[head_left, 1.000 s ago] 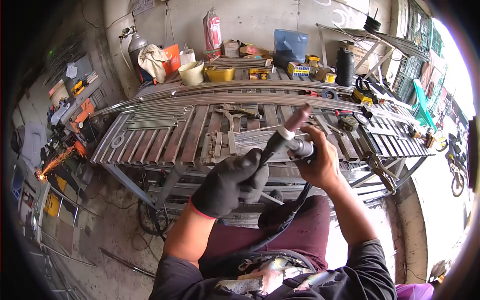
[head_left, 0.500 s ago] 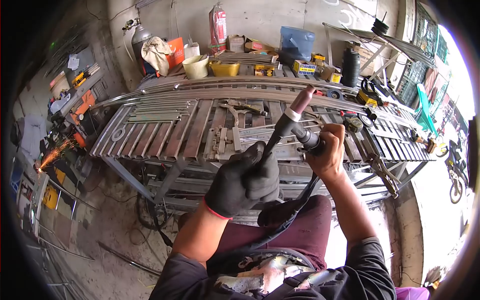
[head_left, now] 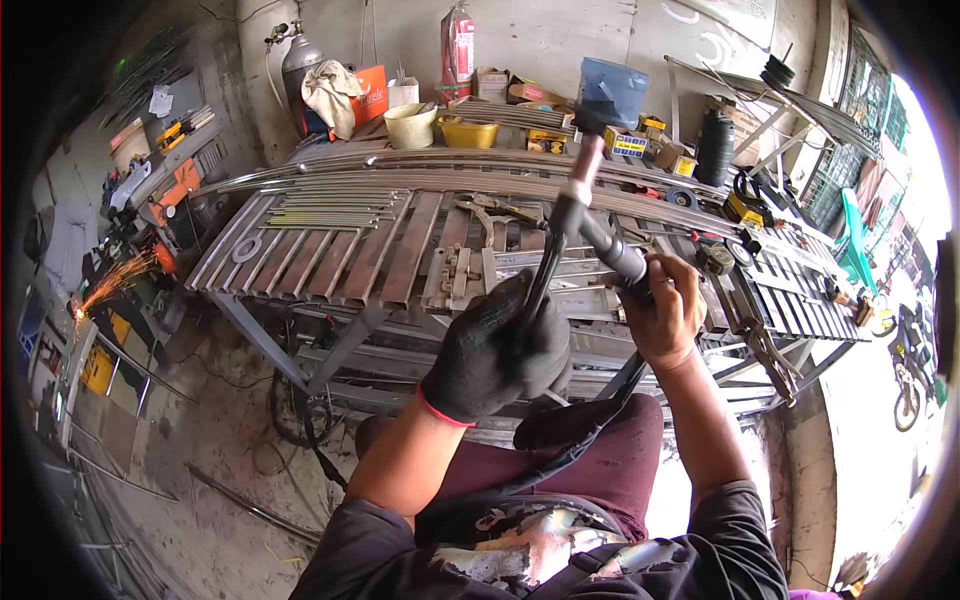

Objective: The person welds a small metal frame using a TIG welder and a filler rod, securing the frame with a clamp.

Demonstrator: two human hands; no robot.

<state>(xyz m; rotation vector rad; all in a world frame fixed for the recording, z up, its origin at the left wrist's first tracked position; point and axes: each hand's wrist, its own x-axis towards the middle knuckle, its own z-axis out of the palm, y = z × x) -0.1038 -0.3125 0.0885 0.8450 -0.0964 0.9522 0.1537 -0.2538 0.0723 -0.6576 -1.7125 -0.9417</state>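
Observation:
A black welding torch (head_left: 572, 205) with a pinkish ceramic nozzle points upward in front of me. My left hand (head_left: 500, 345), in a black glove with a red cuff edge, is closed round the torch's thin dark back end. My right hand (head_left: 664, 312) is bare, its fingers wrapped round the torch handle, which slants down to the right. The dark cable hangs below it across my lap. Behind the torch lie a locking clamp (head_left: 490, 212) and a metal jig (head_left: 460, 276) on the slatted steel table (head_left: 330, 265).
Long metal rods (head_left: 420, 160) run across the table. Behind them stand a white tub (head_left: 410, 128), a yellow tub (head_left: 467, 134) and a blue container (head_left: 612, 88). A clamp (head_left: 768, 358) hangs at the right edge. Orange sparks (head_left: 115, 280) fly at the far left.
The torch has tilted more upright, its nozzle shifting up and left. Both hands stay on it. The whole view has shifted slightly, and a dark shape now shows at the nozzle's tip.

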